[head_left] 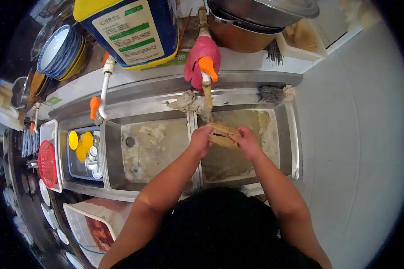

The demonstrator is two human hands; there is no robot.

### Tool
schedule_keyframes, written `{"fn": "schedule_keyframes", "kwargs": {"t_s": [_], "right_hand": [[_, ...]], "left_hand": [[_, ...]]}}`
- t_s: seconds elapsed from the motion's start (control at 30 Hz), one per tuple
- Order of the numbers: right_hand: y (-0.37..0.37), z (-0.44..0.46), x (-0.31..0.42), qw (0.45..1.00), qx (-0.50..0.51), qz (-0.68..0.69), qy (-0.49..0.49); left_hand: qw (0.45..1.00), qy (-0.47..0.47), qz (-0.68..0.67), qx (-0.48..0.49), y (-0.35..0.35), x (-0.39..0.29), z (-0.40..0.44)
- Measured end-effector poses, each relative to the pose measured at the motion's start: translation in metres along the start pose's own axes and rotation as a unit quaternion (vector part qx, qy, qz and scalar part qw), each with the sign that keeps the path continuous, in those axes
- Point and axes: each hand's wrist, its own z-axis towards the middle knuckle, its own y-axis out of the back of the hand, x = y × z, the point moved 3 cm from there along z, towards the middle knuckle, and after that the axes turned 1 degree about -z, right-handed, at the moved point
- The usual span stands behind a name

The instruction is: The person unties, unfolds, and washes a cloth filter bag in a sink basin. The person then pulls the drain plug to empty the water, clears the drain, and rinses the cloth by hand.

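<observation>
Over the right sink basin [238, 166], a tan-brown, limp-looking piece [224, 140] with a dark gap across its middle is stretched between my hands. Its exact kind is unclear. My left hand [202, 140] grips its left end, just below the tap's mouth. The opposite end is pinched by my right hand [248, 142]. The tap [206, 83] has an orange handle and a pink cloth [197, 60] draped around its pipe. Water with pale residue covers the basin floor under my hands.
A grey rag [186, 102] lies on the divider by the left basin [157, 143]. At far left, a blue-grey tub [83, 172] holds yellow and white cups. Behind stand a blue jug [130, 36], a lidded pot [251, 27] and stacked bowls [58, 49]. A dark scrubber [271, 94] sits on the back ledge.
</observation>
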Motion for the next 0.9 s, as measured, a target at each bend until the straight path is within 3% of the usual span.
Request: {"fn": "schedule_keyframes", "kwargs": {"t_s": [0.07, 0.13, 0.23, 0.3, 0.37, 0.53, 0.6, 0.63, 0.7, 0.83, 0.9], "right_hand": [[0.002, -0.001, 0.002, 0.981, -0.130, -0.086, 0.115], [0.004, 0.005, -0.009, 0.983, -0.143, -0.069, 0.089], [0.002, -0.002, -0.004, 0.987, -0.153, -0.024, 0.053], [-0.001, -0.007, 0.001, 0.988, -0.151, 0.004, 0.044], [-0.003, -0.010, 0.000, 0.983, -0.139, 0.116, 0.038], [-0.004, -0.012, -0.002, 0.965, -0.145, 0.213, 0.056], [-0.002, -0.015, 0.001, 0.959, -0.159, 0.226, 0.067], [-0.004, -0.022, 0.012, 0.960, -0.146, 0.231, 0.066], [-0.005, -0.026, 0.018, 0.960, -0.132, 0.237, 0.067], [-0.002, -0.025, 0.011, 0.964, -0.110, 0.226, 0.083], [-0.003, -0.027, 0.013, 0.967, -0.094, 0.211, 0.104]], "left_hand": [[1.000, -0.008, -0.022, 0.002, -0.007, 0.001, -0.002], [0.999, -0.015, -0.044, 0.006, -0.013, 0.002, -0.003], [0.997, -0.027, 0.050, -0.045, -0.021, -0.001, -0.011], [0.994, -0.085, 0.061, -0.028, -0.030, -0.008, -0.020], [0.995, -0.069, 0.066, -0.008, -0.021, -0.001, -0.008], [0.994, -0.023, 0.106, 0.002, -0.023, -0.004, -0.013], [0.977, -0.132, 0.167, 0.002, -0.018, 0.002, -0.003], [0.977, -0.133, 0.167, 0.004, -0.013, 0.007, 0.001], [0.902, -0.257, 0.346, -0.011, -0.008, 0.006, 0.003], [0.958, -0.165, 0.235, -0.001, -0.031, -0.013, -0.025], [0.994, -0.076, 0.075, -0.004, -0.025, -0.005, -0.018]]}}
